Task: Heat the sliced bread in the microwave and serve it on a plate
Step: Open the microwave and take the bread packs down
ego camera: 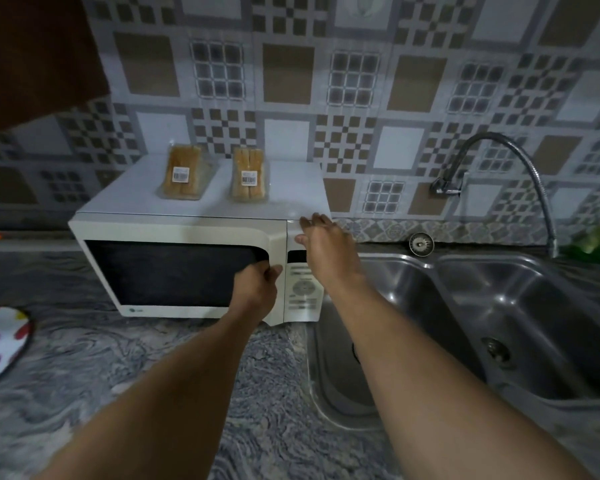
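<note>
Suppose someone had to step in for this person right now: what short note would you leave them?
Left hand: gripping the door handle of the white microwave; the door looks shut.
Right hand: open, braced on the microwave's top right corner.
Two clear packs of sliced bread lie unopened on top of the microwave.
White plate with coloured dots: bare, on the grey marbled counter, far left.
Done: nothing heated.
Left: open door, unpack bread, heat, plate it.

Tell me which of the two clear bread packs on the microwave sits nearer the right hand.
The clear plastic pack of sliced bread standing right of its twin, closer to the right hand braced on the white microwave's top corner.
</note>
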